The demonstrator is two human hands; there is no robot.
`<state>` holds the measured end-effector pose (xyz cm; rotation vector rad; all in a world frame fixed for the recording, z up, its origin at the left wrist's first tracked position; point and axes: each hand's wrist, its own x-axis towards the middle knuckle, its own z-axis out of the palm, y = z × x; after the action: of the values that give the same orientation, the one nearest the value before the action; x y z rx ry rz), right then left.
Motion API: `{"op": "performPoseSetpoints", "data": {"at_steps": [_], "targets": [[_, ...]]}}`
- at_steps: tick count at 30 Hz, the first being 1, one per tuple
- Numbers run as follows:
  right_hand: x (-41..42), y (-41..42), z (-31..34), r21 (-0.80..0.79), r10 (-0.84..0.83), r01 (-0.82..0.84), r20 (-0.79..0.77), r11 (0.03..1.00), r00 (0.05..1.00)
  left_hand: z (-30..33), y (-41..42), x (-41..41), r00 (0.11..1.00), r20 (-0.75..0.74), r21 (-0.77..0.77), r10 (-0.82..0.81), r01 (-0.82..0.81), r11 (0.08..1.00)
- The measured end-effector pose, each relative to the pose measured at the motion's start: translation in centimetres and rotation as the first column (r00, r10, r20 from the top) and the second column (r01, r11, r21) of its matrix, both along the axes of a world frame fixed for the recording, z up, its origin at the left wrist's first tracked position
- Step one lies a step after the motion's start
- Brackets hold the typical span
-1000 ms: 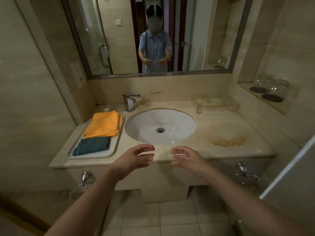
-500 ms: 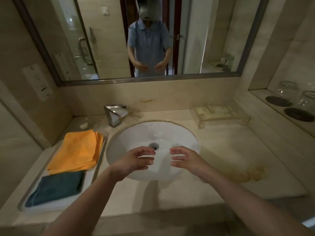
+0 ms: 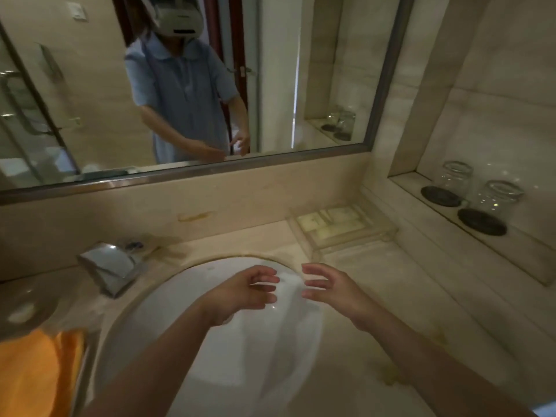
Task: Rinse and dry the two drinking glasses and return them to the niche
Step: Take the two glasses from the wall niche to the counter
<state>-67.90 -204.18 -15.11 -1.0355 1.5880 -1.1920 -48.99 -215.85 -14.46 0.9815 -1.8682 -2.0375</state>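
Observation:
Two clear drinking glasses stand in the wall niche point(image 3: 529, 251) at the right. The far glass point(image 3: 455, 179) and the near glass point(image 3: 501, 198) each sit behind a dark round coaster. My left hand point(image 3: 243, 291) and my right hand point(image 3: 329, 288) hover side by side over the white sink basin point(image 3: 186, 299), fingers apart and curled, holding nothing. Both hands are well left of and below the glasses.
A chrome faucet point(image 3: 112, 266) stands at the basin's left rear. An orange cloth point(image 3: 36, 374) lies at the lower left. A clear tray point(image 3: 343, 225) with small packets sits on the counter behind the basin. A large mirror point(image 3: 180, 85) covers the back wall.
The view has moved closer to the counter and turned right. Both hands have advanced from the counter's front edge to above the basin, still empty.

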Motion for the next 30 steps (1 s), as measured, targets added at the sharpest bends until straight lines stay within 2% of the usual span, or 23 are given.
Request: {"op": "performPoseSetpoints", "data": {"at_steps": [8, 20, 24, 30], "targets": [[-7.2, 2.0, 2.1, -0.023, -0.178, 0.177, -0.030, 0.984, 0.984, 1.2, -1.0, -8.9, 0.985, -0.096, -0.015, -0.144, 0.143, 0.990], [-15.4, 8.0, 3.2, -0.005, -0.402, 0.403, -0.094, 0.915, 0.911, 3.1, 2.6, -22.4, 0.932, -0.086, -0.040, -0.352, 0.350, 0.936], [-17.9, 8.6, 4.0, -0.069, -0.576, 0.572, -0.119, 0.817, 0.809, 4.4, 3.3, -27.0, 0.917, -0.083, -0.074, -0.390, 0.384, 0.920], [-21.4, 9.5, 6.4, -0.242, -0.839, 0.803, -0.148, 0.544, 0.524, 6.0, 3.6, -32.8, 0.907, -0.100, -0.104, -0.410, 0.400, 0.910]]}}
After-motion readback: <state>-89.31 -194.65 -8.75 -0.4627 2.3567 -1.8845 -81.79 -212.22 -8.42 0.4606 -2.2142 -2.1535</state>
